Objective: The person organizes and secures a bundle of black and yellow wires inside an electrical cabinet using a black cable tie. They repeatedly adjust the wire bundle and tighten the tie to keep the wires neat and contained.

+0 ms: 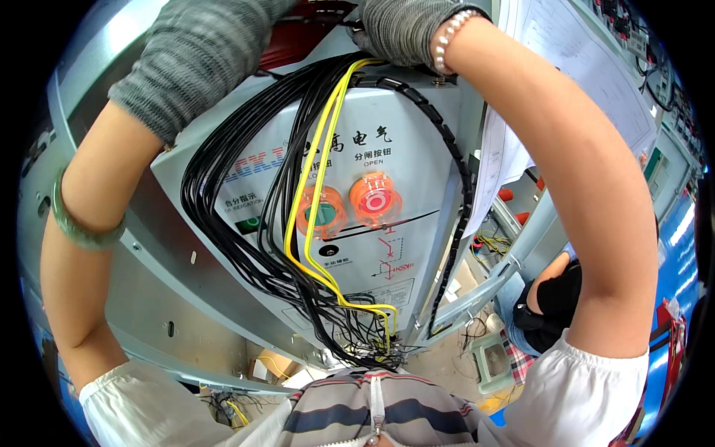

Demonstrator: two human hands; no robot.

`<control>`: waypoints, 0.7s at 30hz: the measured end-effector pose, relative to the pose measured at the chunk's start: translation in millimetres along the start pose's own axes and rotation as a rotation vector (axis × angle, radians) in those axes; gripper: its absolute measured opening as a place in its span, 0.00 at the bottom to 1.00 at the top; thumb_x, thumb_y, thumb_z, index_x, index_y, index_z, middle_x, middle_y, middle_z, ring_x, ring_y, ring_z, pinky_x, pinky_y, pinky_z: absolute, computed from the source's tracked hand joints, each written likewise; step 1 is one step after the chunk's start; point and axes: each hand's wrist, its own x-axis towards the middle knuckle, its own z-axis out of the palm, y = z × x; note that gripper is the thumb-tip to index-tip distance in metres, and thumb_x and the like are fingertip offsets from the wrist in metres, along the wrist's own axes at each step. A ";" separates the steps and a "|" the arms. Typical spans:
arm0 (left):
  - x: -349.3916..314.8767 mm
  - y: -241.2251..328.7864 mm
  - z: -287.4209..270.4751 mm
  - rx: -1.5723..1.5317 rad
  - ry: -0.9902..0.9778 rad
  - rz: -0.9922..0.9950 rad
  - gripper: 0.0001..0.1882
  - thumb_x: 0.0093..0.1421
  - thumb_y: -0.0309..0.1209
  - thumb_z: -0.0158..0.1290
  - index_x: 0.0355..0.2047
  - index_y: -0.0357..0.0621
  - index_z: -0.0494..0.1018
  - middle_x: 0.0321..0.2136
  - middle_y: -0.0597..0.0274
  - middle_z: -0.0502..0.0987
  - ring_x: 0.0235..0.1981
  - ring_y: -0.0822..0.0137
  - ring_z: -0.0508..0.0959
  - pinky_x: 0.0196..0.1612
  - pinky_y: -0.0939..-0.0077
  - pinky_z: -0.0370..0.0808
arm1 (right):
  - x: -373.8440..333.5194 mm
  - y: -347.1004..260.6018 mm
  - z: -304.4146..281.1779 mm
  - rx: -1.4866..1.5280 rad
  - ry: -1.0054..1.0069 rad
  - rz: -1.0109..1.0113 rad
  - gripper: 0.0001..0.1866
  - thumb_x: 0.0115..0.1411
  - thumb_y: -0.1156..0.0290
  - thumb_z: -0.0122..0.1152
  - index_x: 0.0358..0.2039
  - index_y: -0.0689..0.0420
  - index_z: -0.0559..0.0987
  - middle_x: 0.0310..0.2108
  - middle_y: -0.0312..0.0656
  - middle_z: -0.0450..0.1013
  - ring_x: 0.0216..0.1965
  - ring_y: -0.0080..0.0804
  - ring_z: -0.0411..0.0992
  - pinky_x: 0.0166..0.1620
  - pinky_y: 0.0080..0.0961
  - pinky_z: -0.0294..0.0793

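Both my hands wear grey knitted gloves and reach to the top of the view, above a light grey metal panel (417,253). The fingers of my left hand (212,52) are cut off or hidden. The fingers of my right hand (402,30) are curled beside thin black strands, but what they grip is hidden. A thick bundle of black wires (223,149) arcs over the panel's top and hangs down its front with yellow wires (320,149). A black spiral-wrapped cable (454,149) runs down the panel's right side. Between my hands lies a dark red part (298,41).
The panel carries a green button (322,214) and a red button (375,200) under clear orange covers. Paper drawings (573,82) hang at the right. Loose wire ends (372,335) gather at the panel's foot. Another person (551,298) is low at the right, near a grey-green stool (491,363).
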 end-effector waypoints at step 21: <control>13.6 -37.7 83.0 -1.472 -0.139 -0.365 0.11 0.62 0.33 0.51 0.42 0.44 0.75 0.19 0.62 0.76 0.24 0.66 0.77 0.27 0.70 0.75 | -16.6 -93.9 -17.1 0.374 0.782 -0.369 0.16 0.58 0.70 0.52 0.48 0.55 0.74 0.44 0.45 0.74 0.46 0.39 0.74 0.52 0.35 0.68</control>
